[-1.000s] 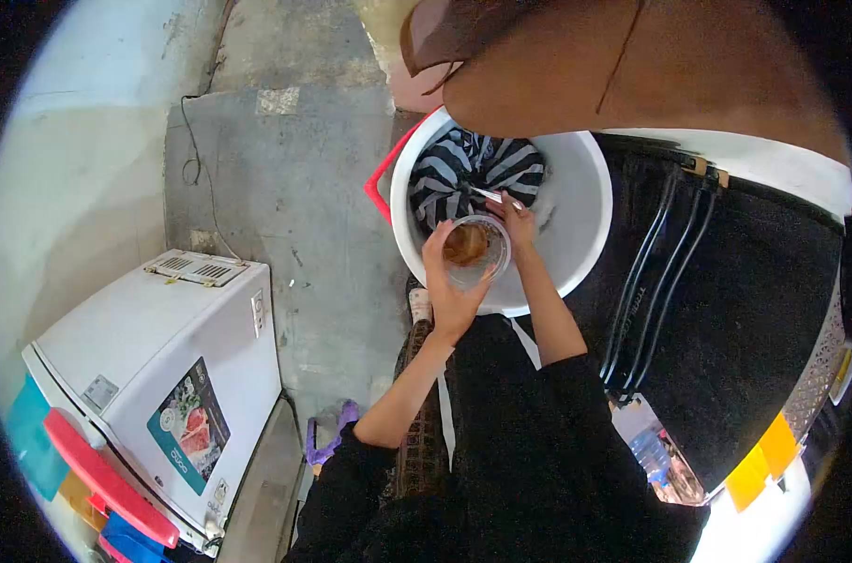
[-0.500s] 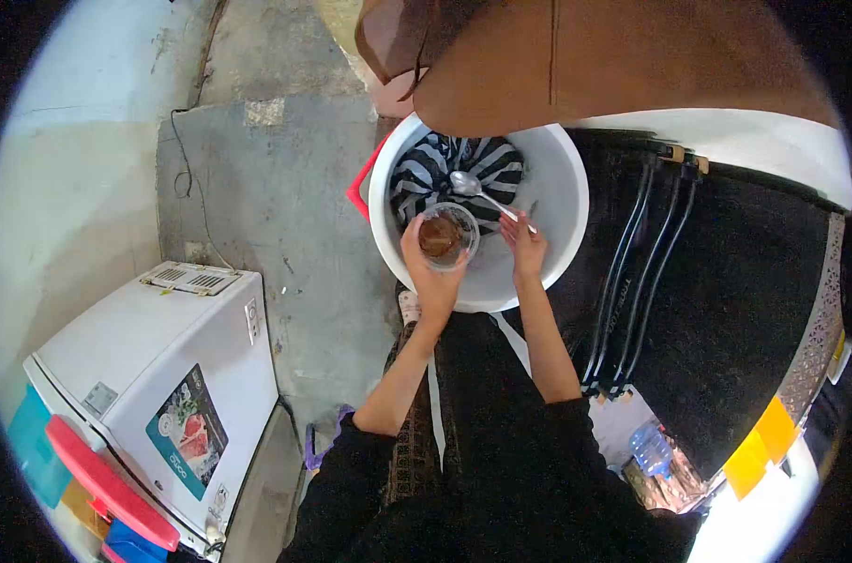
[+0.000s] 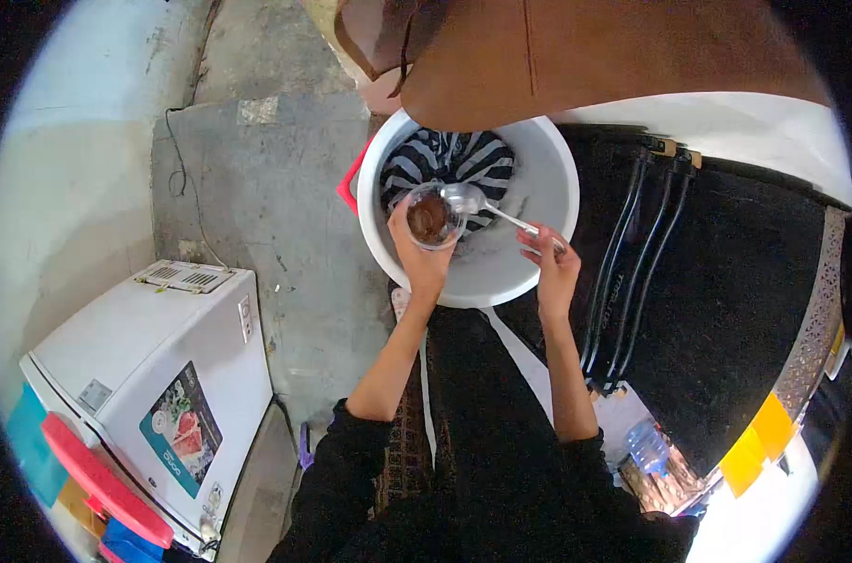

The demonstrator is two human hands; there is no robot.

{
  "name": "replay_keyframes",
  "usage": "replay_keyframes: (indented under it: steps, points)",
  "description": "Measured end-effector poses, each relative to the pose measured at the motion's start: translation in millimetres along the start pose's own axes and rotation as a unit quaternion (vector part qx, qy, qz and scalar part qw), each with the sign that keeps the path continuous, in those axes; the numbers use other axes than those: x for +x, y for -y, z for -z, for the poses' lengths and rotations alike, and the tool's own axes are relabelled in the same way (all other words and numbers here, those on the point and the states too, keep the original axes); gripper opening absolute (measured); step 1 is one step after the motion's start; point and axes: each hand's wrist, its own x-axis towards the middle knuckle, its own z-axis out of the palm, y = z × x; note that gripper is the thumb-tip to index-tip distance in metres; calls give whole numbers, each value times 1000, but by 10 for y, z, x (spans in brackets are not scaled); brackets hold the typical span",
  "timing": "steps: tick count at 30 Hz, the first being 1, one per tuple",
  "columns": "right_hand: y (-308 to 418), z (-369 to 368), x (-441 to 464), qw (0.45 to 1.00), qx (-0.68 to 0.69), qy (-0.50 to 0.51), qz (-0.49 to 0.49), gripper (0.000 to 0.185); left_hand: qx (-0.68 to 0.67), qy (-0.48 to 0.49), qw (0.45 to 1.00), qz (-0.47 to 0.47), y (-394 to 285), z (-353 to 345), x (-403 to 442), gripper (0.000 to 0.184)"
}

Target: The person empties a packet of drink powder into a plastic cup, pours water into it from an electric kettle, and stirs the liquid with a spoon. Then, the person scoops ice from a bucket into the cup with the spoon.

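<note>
My left hand (image 3: 419, 255) is wrapped round a clear plastic cup (image 3: 452, 231) with something brown (image 3: 427, 218) in it. A metal spoon (image 3: 513, 221) is pinched by its handle in my right hand (image 3: 552, 263), its bowl beside the cup's right rim. Both hands are over a large white basin (image 3: 565, 178). Inside the basin, beyond the cup, lies a black-and-grey striped cloth (image 3: 487, 161), partly covered by the cup and spoon.
Brown material (image 3: 613, 56) overhangs the basin's far side. A white chest freezer (image 3: 154, 347) stands at the left. At the right is a black surface (image 3: 716, 310) with dark tubes (image 3: 646, 272); a plastic bottle (image 3: 647, 447) lies near its lower edge. Part of a red object (image 3: 349, 180) shows left of the basin.
The spoon has swung out from behind the cup to its right side, and my right hand has moved right and down. The view has shifted, so the basin appears further left.
</note>
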Motion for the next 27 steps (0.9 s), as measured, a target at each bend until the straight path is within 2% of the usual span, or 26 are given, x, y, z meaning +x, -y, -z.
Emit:
replay_keyframes:
  steps: [2,3,4,6,7,9,13,16,18,21,22,25,27]
  points:
    - [3,-53,-97,991,-42,37,121,31,-4,3,1000,-5,-19,-13,27,82]
    - [2,-80,-137,991,-42,36,120,31,-40,4,999,-7,-23,-19,35,81]
    - [2,-107,-171,983,-100,34,148,30,-76,5,997,-9,-28,-22,40,80]
    - [-22,-120,-195,965,-169,16,198,29,-59,3,998,-26,-31,-5,55,81]
    - [-54,-155,-167,966,-168,16,198,29,-42,0,998,-43,-30,5,64,81]
    - [-150,-257,-18,980,-25,-71,185,28,-51,0,998,-38,-43,19,43,81]
    - [-657,-434,581,985,26,-110,129,27,-72,-18,997,1,-18,20,-99,80]
    - [-1000,-634,889,992,-27,-97,73,30,-70,32,996,43,-73,118,-211,85]
    - [-1181,-833,1016,990,-116,-78,29,33,-82,33,995,37,-70,134,-261,85]
    - [-1455,-1041,1168,983,-156,-44,85,32,-102,32,993,43,-100,158,-289,84]
    - [-1603,-1148,1252,987,-129,-47,88,34,-84,32,995,32,-88,165,-294,85]
    - [-1785,-1248,1305,983,-170,15,74,35,-77,24,996,25,-72,175,-297,85]
    - [-1889,-1279,1363,987,-158,0,40,35,-88,18,996,27,-78,180,-275,85]
